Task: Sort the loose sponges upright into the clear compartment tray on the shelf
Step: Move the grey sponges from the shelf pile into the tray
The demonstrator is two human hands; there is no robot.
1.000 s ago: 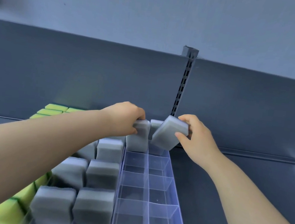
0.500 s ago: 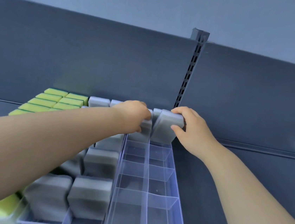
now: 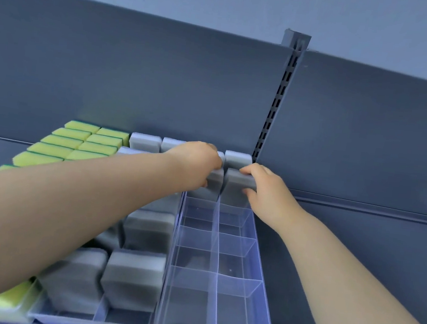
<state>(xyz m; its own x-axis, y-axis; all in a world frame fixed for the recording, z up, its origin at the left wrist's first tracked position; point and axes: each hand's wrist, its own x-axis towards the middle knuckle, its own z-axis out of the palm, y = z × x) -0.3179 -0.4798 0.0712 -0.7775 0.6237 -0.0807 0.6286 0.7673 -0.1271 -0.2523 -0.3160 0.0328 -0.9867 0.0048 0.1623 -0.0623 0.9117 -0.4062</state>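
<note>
While both hands work at the far end of the clear compartment tray (image 3: 263, 250), each holds a grey sponge of its own. The left hand (image 3: 193, 165) reaches in over the neighbouring tray (image 3: 98, 322), and its fingers (image 3: 213, 162) are curled over the top of the left grey sponge (image 3: 214, 188). That sponge stands upright in the left column of the clear tray. The right hand (image 3: 269, 197) grasps the right grey sponge (image 3: 235, 191), with its fingertips hooked over the top edge and its thumb pressed on the near face. This sponge stands upright in the right column, just beside the other, with only a thin gap between them. The lower parts of both sit down inside the tray walls.

Just behind them another far grey sponge (image 3: 238, 159) stands at the far end of the right column, close to the back panel (image 3: 137, 73) and the slotted post (image 3: 277, 102). The clear tray runs from near to far on the dark shelf (image 3: 344, 243), split into two columns of compartments.

To its left, touching it, the neighbouring tray holds upright grey sponges (image 3: 132, 280), partly hidden under the left forearm. Further left, yellow sponges (image 3: 90, 139) stand in rows.
</note>
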